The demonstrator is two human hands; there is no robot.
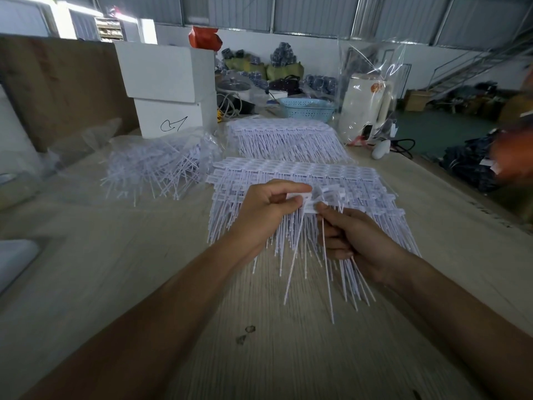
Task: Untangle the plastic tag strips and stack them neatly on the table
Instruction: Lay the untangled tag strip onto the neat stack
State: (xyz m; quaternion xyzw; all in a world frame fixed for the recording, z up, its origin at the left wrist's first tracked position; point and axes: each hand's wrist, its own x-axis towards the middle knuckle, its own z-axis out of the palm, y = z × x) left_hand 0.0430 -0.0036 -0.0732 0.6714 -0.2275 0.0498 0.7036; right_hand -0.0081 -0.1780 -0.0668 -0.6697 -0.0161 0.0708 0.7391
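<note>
left hand [264, 210] pinches tag heads and right hand [350, 241] grips the tails of a strip [315, 202] above the near stack [340, 180] on the bench [144, 284], tangled tags [153, 166] in a clear bag left, blue basket [307, 109] behind, contents unseen.

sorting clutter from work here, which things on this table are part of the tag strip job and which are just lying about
Job: white plastic tag strips in hand, left hand, right hand, near neat stack, far neat stack, tangled heap.

Lying about: white cardboard boxes, blue plastic basket, white kettle.
</note>
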